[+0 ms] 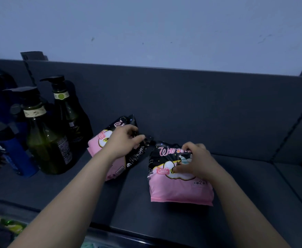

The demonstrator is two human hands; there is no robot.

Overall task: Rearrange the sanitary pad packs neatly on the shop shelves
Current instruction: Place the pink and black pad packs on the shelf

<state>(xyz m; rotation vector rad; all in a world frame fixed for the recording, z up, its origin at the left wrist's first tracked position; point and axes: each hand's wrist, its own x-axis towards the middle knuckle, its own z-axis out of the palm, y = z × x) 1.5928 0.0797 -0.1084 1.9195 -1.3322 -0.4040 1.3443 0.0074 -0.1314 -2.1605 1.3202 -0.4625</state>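
Note:
Two pink-and-black sanitary pad packs lie on the dark grey shelf. The left pack leans tilted toward the shelf's back panel, and my left hand grips its black upper part with curled fingers. The right pack lies flat, its pink end toward me. My right hand rests on the right pack's upper half, fingers curled over its top edge and thumb against its printed front. The two packs sit close together with a narrow gap between them.
Two dark green pump bottles stand at the left beside blue bottles. The shelf's back panel rises behind the packs, a pale wall above it. A divider line marks the shelf's right section. Colourful goods show on a lower shelf.

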